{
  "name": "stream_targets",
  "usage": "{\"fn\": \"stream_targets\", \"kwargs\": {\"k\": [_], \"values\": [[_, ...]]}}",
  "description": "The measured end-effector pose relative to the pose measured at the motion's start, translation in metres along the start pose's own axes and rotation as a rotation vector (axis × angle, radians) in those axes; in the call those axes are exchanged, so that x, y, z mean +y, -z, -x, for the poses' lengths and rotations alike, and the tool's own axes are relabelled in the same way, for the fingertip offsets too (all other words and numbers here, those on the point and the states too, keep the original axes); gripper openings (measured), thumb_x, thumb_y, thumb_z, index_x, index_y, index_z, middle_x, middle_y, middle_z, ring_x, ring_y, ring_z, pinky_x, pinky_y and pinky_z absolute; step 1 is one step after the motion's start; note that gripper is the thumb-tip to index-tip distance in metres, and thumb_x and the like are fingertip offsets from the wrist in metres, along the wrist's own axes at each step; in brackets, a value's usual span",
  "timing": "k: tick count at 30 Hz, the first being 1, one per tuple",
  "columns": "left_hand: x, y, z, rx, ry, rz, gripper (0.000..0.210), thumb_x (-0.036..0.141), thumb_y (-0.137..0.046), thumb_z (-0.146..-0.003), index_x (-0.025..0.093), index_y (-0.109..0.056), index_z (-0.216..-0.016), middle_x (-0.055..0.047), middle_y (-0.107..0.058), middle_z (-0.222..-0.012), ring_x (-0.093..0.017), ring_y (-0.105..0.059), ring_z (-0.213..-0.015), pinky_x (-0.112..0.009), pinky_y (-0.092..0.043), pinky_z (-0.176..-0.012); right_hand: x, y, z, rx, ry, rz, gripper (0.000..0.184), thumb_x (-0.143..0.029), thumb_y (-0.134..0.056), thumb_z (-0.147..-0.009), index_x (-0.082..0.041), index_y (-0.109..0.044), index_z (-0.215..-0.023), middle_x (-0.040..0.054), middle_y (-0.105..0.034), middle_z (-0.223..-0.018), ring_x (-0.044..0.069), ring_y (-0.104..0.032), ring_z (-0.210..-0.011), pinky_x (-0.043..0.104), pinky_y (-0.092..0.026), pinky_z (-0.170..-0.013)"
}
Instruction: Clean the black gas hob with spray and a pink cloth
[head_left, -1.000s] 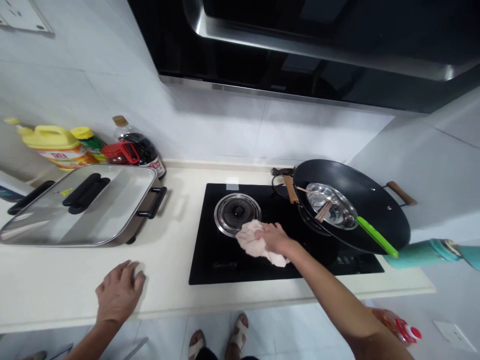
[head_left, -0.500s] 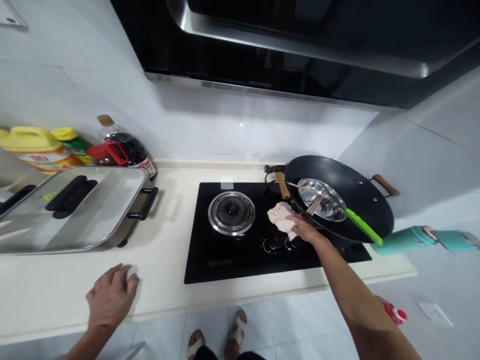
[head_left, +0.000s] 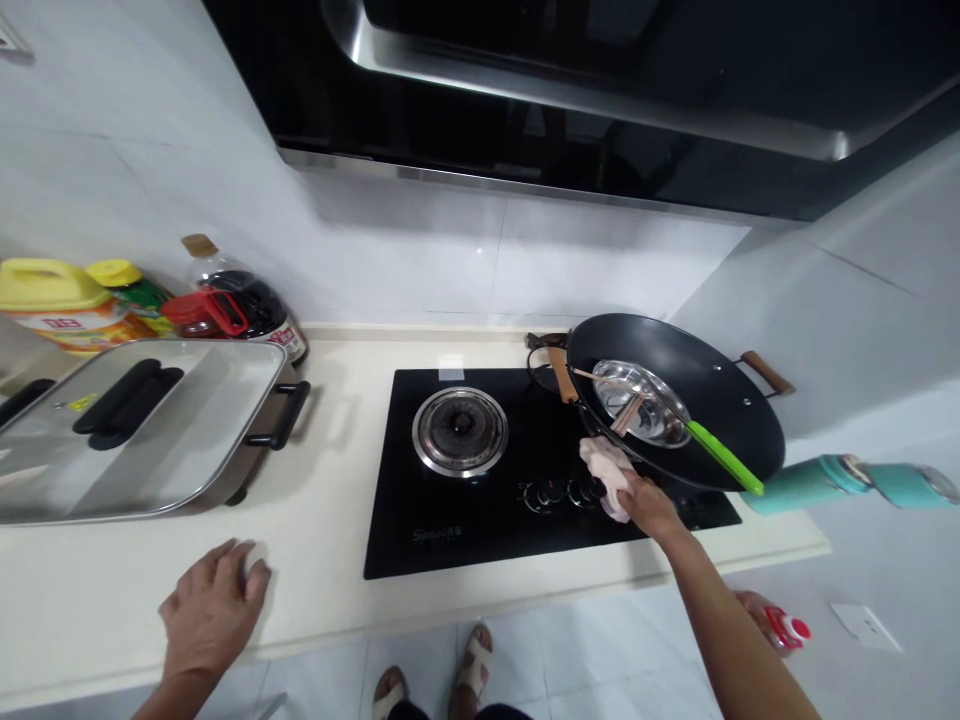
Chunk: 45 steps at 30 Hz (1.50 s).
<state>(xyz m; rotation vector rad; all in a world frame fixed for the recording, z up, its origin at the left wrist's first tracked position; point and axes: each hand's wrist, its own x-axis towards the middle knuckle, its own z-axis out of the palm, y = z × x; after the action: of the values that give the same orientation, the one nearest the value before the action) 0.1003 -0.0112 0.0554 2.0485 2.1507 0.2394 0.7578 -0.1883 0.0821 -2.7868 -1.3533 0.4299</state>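
Observation:
My right hand (head_left: 651, 505) is closed on a crumpled, pale pinkish cloth (head_left: 609, 470), over the front right of the black glass cooktop (head_left: 480, 525). The cloth is beside the control knobs (head_left: 550, 492) and just below the near rim of a black wok (head_left: 697, 360). Inside the wok are a shiny metal bowl (head_left: 660, 432), chopsticks (head_left: 627, 412) and a utensil with a green handle (head_left: 724, 457). My left hand (head_left: 210, 612) rests on the cream counter (head_left: 322, 530), fingers curled. Something small and whitish shows between its thumb and forefinger, too little visible to name.
A lidded electric pan (head_left: 150, 440) takes up the left counter, with a dark sauce bottle (head_left: 255, 300) and a yellow jug (head_left: 56, 295) behind. Left on the cooktop is a round burner (head_left: 460, 430). A range hood (head_left: 555, 100) overhangs. Turquoise flasks (head_left: 810, 482) lie by the wok.
My right hand has drawn the cloth right and toward me, away from the space between burner and wok. My left hand stays on the counter; the view has shifted slightly.

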Motion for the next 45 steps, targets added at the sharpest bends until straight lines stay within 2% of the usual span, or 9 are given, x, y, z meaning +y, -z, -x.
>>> {"fn": "stream_targets", "kwargs": {"k": [5,11,13,17,21,26,31,37,45], "values": [[-0.002,-0.004,-0.001,-0.003,-0.005,-0.035,0.048,0.047,-0.032,-0.099,0.021,-0.059,-0.129,-0.016,-0.053,-0.153,-0.037,-0.046,-0.143,-0.061,-0.038,-0.116,0.017,-0.025,0.054,-0.109,-0.055,-0.044,0.063,-0.041,-0.058,-0.092,-0.015,-0.056,-0.150,0.0172,-0.071,-0.133,0.031,-0.069,-0.122,0.041,-0.051,-0.103],[-0.001,-0.004,-0.003,-0.007,-0.005,-0.060,0.054,0.050,-0.025,-0.099,0.020,-0.058,-0.131,-0.016,-0.053,-0.154,-0.039,-0.047,-0.142,-0.061,-0.039,-0.116,-0.008,-0.038,0.096,0.017,-0.037,-0.030,0.053,-0.066,-0.070,-0.082,-0.028,-0.075,-0.119,0.0145,-0.047,-0.158,0.044,-0.040,-0.149,0.062,-0.041,-0.114],[0.001,-0.002,-0.004,-0.008,0.005,-0.055,0.055,0.051,-0.024,-0.099,0.021,-0.058,-0.130,-0.016,-0.053,-0.154,-0.039,-0.047,-0.142,-0.062,-0.038,-0.116,-0.022,-0.040,0.095,0.069,-0.045,-0.061,0.049,-0.065,-0.067,-0.085,-0.024,-0.075,-0.111,0.0165,-0.041,-0.162,0.044,-0.034,-0.153,0.061,-0.039,-0.118],[0.002,-0.001,-0.004,-0.012,0.003,-0.041,0.053,0.052,-0.027,-0.097,0.023,-0.058,-0.129,-0.016,-0.054,-0.154,-0.040,-0.046,-0.143,-0.063,-0.037,-0.117,-0.051,-0.058,0.098,0.176,-0.088,-0.171,0.046,-0.050,-0.061,-0.090,-0.019,-0.068,-0.123,0.0218,-0.050,-0.154,0.037,-0.042,-0.150,0.053,-0.045,-0.117],[0.000,-0.003,-0.004,-0.015,0.012,-0.043,0.052,0.051,-0.028,-0.097,0.024,-0.057,-0.130,-0.015,-0.053,-0.155,-0.038,-0.045,-0.144,-0.062,-0.037,-0.117,-0.078,-0.074,0.110,0.173,0.136,-0.315,0.041,-0.040,-0.063,-0.085,-0.025,-0.066,-0.123,0.0137,-0.053,-0.157,0.035,-0.047,-0.147,0.056,-0.045,-0.118],[-0.001,-0.004,-0.004,-0.013,0.001,-0.042,0.053,0.052,-0.028,-0.097,0.023,-0.058,-0.130,-0.016,-0.053,-0.154,-0.038,-0.046,-0.143,-0.061,-0.037,-0.117,-0.087,-0.058,0.095,0.112,0.134,-0.616,0.027,-0.041,-0.056,-0.089,-0.026,-0.063,-0.111,0.0110,-0.053,-0.157,0.032,-0.052,-0.143,0.050,-0.045,-0.117],[-0.002,-0.003,-0.006,-0.030,0.008,-0.036,0.057,0.053,-0.026,-0.097,0.021,-0.059,-0.131,-0.017,-0.051,-0.156,-0.040,-0.045,-0.143,-0.063,-0.037,-0.116,-0.082,-0.022,0.058,-0.126,0.128,-0.848,0.044,-0.059,-0.039,-0.101,-0.029,-0.048,-0.132,0.0083,-0.060,-0.148,0.023,-0.060,-0.131,0.041,-0.050,-0.109],[0.001,-0.001,-0.007,-0.043,0.009,-0.036,0.052,0.051,-0.030,-0.097,0.024,-0.056,-0.132,-0.014,-0.051,-0.158,-0.038,-0.044,-0.145,-0.063,-0.037,-0.116,-0.112,0.004,0.026,-0.230,0.104,-0.657,0.056,-0.069,-0.028,-0.103,-0.029,-0.047,-0.137,0.0075,-0.061,-0.147,0.023,-0.060,-0.133,0.044,-0.045,-0.115],[0.000,-0.002,-0.007,-0.051,0.007,-0.043,0.056,0.054,-0.027,-0.098,0.021,-0.057,-0.133,-0.016,-0.050,-0.157,-0.039,-0.043,-0.146,-0.063,-0.037,-0.117,-0.108,-0.025,0.056,-0.157,0.228,-0.580,0.071,-0.060,-0.043,-0.102,-0.026,-0.030,-0.162,0.0107,-0.036,-0.170,0.025,-0.035,-0.157,0.048,-0.028,-0.130]]}}
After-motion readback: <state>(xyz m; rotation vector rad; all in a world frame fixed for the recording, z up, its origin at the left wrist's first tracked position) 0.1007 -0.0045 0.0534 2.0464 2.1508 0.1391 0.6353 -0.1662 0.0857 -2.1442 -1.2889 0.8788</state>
